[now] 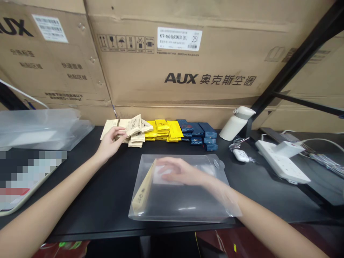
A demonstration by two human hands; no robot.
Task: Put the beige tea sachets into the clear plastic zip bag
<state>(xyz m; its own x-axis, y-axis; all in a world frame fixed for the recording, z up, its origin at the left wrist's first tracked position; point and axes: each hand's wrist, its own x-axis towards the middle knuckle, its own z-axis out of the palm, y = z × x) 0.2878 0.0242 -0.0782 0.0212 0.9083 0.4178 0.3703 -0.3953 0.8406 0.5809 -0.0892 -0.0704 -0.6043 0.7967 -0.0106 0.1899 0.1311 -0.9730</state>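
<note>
My left hand (111, 143) pinches the edge of a cream paper packet (135, 124) with dark writing, tilted up over the pile of cream packets (136, 139). Inside a clear plastic file pouch (185, 208), my right hand (178, 172) is somewhat blurred, its thumb and fingers apart. Another cream packet (143, 193) leans on its edge in the left part of that pouch, close to my right fingertips. A whitish label (168, 178) shows through under the hand. Beside the cream pile lie stacks of yellow packets (174, 130) and dark blue packets (208, 130).
A cream bottle (236, 123) stands at the back right, near a small white case (241, 156) and a white power strip (285, 163). More clear pouches (61, 129) lie at left above a pale-edged tray (34, 190). Cardboard boxes (182, 93) wall the back.
</note>
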